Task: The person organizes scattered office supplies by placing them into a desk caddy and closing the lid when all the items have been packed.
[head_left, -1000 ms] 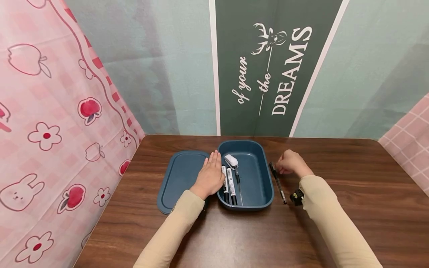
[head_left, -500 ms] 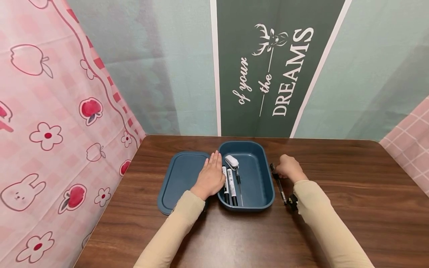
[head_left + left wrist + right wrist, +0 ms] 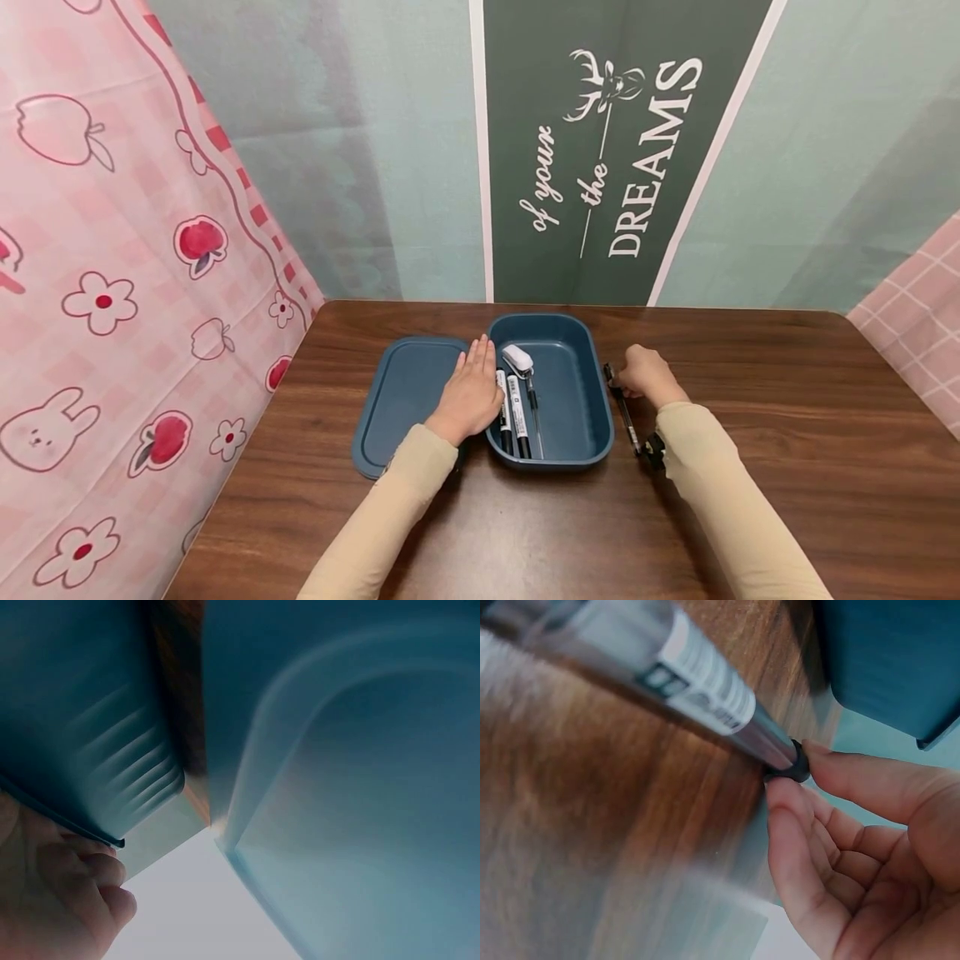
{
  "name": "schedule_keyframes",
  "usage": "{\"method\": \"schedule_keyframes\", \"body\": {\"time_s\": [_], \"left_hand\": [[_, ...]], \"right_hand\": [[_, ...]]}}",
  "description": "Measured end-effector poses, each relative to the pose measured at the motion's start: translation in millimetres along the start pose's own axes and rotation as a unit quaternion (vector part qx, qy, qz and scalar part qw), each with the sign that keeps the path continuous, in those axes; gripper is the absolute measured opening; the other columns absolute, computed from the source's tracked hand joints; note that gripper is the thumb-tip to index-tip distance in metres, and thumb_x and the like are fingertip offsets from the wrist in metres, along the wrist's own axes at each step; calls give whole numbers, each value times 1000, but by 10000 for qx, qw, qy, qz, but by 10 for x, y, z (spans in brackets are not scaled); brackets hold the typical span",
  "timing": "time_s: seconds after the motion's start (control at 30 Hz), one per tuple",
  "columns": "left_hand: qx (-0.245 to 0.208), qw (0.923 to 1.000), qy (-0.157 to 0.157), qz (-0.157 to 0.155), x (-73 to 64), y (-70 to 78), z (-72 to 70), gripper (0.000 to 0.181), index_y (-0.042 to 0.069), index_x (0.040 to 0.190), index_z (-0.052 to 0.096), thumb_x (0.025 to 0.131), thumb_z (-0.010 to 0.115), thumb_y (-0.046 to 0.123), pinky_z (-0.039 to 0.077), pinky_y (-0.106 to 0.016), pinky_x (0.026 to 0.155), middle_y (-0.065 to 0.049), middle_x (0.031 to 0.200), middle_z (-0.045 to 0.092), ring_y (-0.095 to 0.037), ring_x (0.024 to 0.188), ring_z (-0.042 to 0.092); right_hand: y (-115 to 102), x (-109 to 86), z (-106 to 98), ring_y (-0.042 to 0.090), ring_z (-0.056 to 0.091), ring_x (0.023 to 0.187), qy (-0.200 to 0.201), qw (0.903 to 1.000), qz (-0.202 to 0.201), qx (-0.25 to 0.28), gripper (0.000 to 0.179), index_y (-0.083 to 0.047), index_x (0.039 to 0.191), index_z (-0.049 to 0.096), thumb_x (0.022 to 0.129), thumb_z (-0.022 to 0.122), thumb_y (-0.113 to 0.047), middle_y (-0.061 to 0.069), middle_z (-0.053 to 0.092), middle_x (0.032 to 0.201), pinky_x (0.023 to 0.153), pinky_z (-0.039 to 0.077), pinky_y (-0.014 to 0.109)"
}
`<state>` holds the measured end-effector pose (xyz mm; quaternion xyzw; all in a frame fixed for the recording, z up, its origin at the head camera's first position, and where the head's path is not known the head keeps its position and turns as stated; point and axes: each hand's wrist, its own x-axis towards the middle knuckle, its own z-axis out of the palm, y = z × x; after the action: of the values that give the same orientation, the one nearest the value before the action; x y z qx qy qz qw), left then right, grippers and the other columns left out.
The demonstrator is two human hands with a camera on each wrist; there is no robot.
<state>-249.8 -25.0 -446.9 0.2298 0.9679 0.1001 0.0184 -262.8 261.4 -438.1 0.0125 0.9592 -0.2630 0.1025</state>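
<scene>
A blue rectangular box (image 3: 573,400) stands uncovered in the head view. Inside, along its left side, lie two white-and-black markers (image 3: 518,417), a slim pen (image 3: 534,412) and a small white stapler-like object (image 3: 517,360). My left hand (image 3: 471,396) rests with straight fingers over the box's left rim; in the left wrist view its fingers (image 3: 82,877) lie against that rim. To the right of the box, my right hand (image 3: 648,375) pinches the black end of a clear-barrelled gel pen (image 3: 705,690) between thumb and index finger. Part of that pen is hidden by the hand in the head view.
A flat blue lid (image 3: 408,404) lies on the wooden table (image 3: 540,533) just left of the box. Behind the table's far edge hangs a printed cloth (image 3: 420,167). A pink patterned curtain (image 3: 150,333) borders the left side.
My right hand has moved slightly left and down onto the gel pen and now pinches its end. The left hand and the box have stayed in place.
</scene>
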Motion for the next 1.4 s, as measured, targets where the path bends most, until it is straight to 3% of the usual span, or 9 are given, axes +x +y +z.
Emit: {"method": "schedule_keyframes", "body": {"time_s": [0.23, 0.8, 1.07, 1.4], "left_hand": [[-13, 10000, -3, 22, -9, -8, -40, 61, -6, 148, 13, 97, 38, 18, 10, -40, 115, -19, 156, 7, -28, 143, 6], [-212, 9997, 120, 81, -39, 3, -63, 60, -9, 147, 16, 95, 33, 16, 9, -39, 115, -21, 155, 9, -28, 143, 6], [1, 10000, -41, 26, -10, 5, -31, 60, -5, 148, 13, 98, 36, 19, 9, -40, 115, -18, 156, 7, -28, 143, 6], [-9, 10000, 19, 41, -10, 14, -30, 61, -6, 148, 14, 97, 38, 18, 10, -40, 115, -19, 155, 8, -29, 143, 8]], "right_hand": [[8, 9, 9, 15, 57, 47, -69, 9999, -87, 7, 29, 0, 54, 62, 82, 66, -4, 8, 60, 52, 50, 49, 27], [27, 40, 14, 18, 56, 55, -413, 9991, -33, 116, 24, 4, 63, 61, 86, 58, 1, 10, 58, 58, 55, 53, 29], [37, 5, 3, 18, 56, 56, -451, 9988, -15, 214, 22, 4, 64, 58, 86, 54, 3, 11, 57, 60, 55, 53, 29], [65, -4, -12, 17, 57, 59, -490, 9971, 114, 571, 16, 7, 72, 60, 87, 54, 3, 12, 61, 70, 57, 54, 30]]}}
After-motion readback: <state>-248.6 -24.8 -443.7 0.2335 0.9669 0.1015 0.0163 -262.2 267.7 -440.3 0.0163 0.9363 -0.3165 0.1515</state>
